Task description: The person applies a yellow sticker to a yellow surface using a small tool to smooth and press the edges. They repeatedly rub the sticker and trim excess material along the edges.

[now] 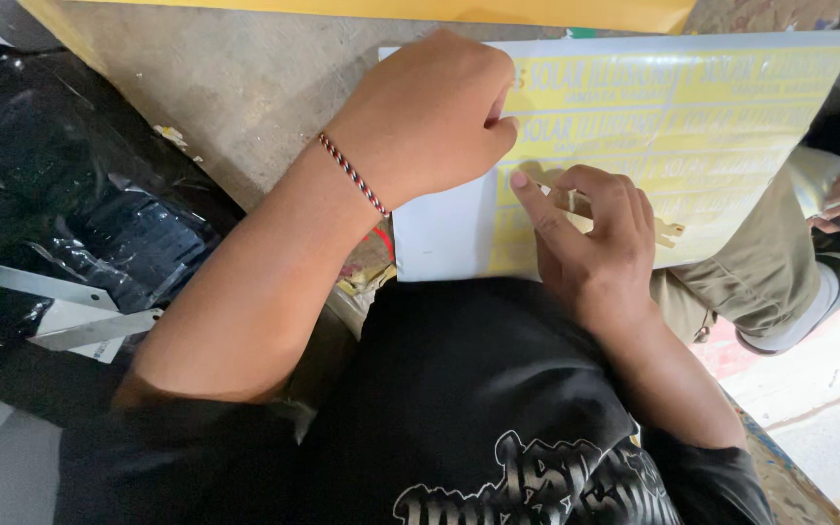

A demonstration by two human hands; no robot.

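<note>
A makeshift sign or sticker workshop, seemingly at floor level by a roadside. A yellow-and-white vinyl sticker sheet (pixel 673 136) lies on a rough, stained concrete surface (pixel 235 87), with black plastic wrapping (pixel 60 194) and metal strips (pixel 31 282) at its left edge. Painted pavement (pixel 819 389) shows at right, where another person (pixel 780 253) sits.

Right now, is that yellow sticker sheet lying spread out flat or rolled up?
Spread flat. The yellow sticker sheet lies open, left hand pressing its edge and right hand resting on it.
</note>
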